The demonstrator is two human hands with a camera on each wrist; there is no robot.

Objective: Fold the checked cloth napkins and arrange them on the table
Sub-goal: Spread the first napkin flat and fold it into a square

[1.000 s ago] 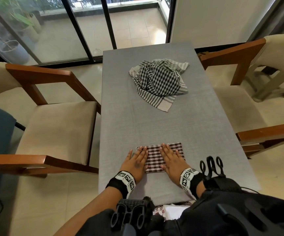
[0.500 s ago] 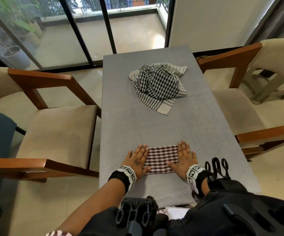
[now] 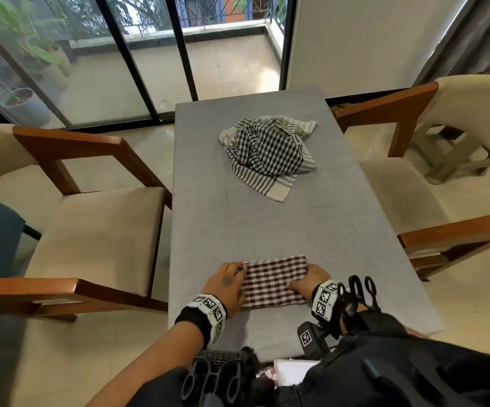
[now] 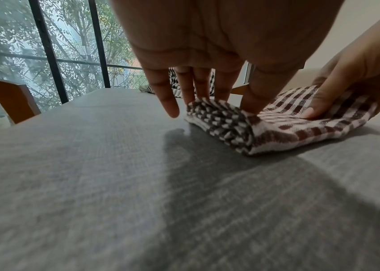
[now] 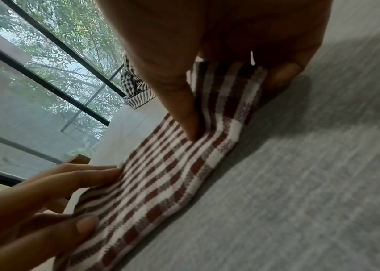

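A folded brown-and-white checked napkin (image 3: 273, 282) lies near the front edge of the grey table (image 3: 237, 224). My left hand (image 3: 226, 282) grips its left end, thumb on top and fingers (image 4: 198, 95) down at the far edge. My right hand (image 3: 308, 277) pinches the right end, with its thumb (image 5: 184, 110) pressed on the cloth (image 5: 172, 174) and that end slightly raised. A second napkin (image 3: 267, 151), black-and-white checked, lies crumpled and unfolded towards the far end of the table.
Wooden armchairs with cream seats stand on the left (image 3: 91, 230) and right (image 3: 399, 177) of the narrow table. A glass sliding door (image 3: 138, 69) is beyond the far end. Bare grey tabletop lies between the two napkins.
Both hands slid apart from the middle of the folded napkin to its two ends. Their flat fingers have curled onto the ends.
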